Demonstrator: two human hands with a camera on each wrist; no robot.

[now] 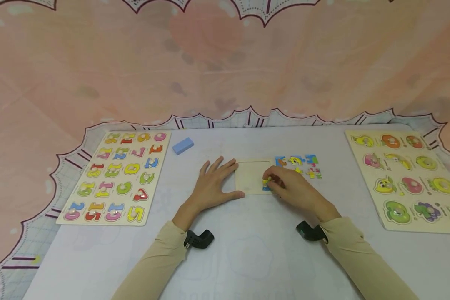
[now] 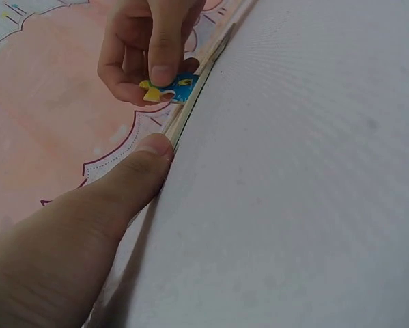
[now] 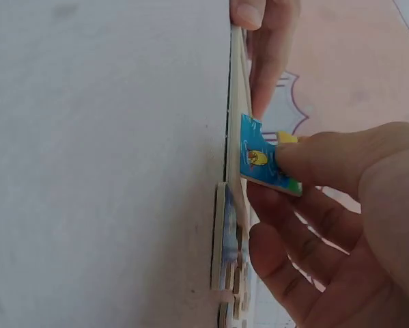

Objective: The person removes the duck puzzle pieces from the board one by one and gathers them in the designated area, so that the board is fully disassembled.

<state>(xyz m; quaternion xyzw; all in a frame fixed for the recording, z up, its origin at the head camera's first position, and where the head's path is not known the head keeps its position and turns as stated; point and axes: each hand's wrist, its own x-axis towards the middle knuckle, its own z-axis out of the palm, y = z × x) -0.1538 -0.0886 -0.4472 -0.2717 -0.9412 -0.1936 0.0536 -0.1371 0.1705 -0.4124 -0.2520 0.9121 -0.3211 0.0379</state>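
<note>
Between my hands lies a small wooden puzzle tray point(image 1: 249, 178) with a bare, pale inside. My left hand point(image 1: 209, 185) is spread at the tray's left side, fingers straight; in the left wrist view its thumb point(image 2: 139, 171) rests along the near edge. Over the tray's right near corner, my right hand point(image 1: 296, 189) pinches a blue and yellow jigsaw piece point(image 3: 257, 154) between thumb and fingers. That piece stands tilted, its lower edge at the tray's rim in the right wrist view. Several loose jigsaw pieces point(image 1: 311, 159) lie beyond my right hand, partly hidden by it.
A wooden number board point(image 1: 129, 200) lies at the left and a wooden fruit board point(image 1: 397, 196) at the right. Near the table's far side sits a blue block point(image 1: 183, 146). A patterned cloth point(image 1: 135, 71) hangs behind the white table point(image 1: 240, 254).
</note>
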